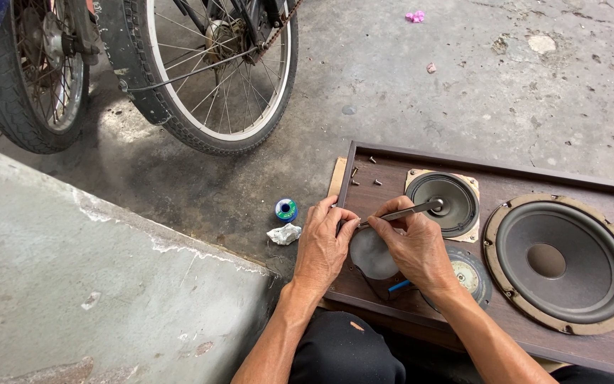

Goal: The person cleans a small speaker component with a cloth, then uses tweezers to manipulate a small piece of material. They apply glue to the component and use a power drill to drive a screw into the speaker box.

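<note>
On the concrete floor point(406, 85), at about five o'clock in the view, lies a dark brown wooden speaker panel point(506, 186) with a raised rim; both hands work over its left end. A thin grey metal rod point(401, 212), perhaps a soldering tool, though I cannot tell which, lies nearly level with its long axis running from eight o'clock to two o'clock; its far tip points toward two o'clock and reaches the centre of the small speaker point(443, 203), a black cone on a pale square frame. The left hand point(323, 247) is curled, its fingertips pressed together around the near end of the rod; the right hand point(416, 247) is also curled, its thumb and forefinger pinching the rod a little further along. Under the hands lies a round grey disc point(371, 256); just under the right palm shows a bit of blue point(399, 286). At three o'clock from the hands sits the large speaker point(561, 262), black cone in a tan ring; loose screws point(364, 171) lie at twelve o'clock on the panel. Left of the panel, on the floor, stand a small blue-green spool point(286, 209) and a pale lump point(283, 234); two wheels point(211, 67) stand at eleven o'clock.
</note>
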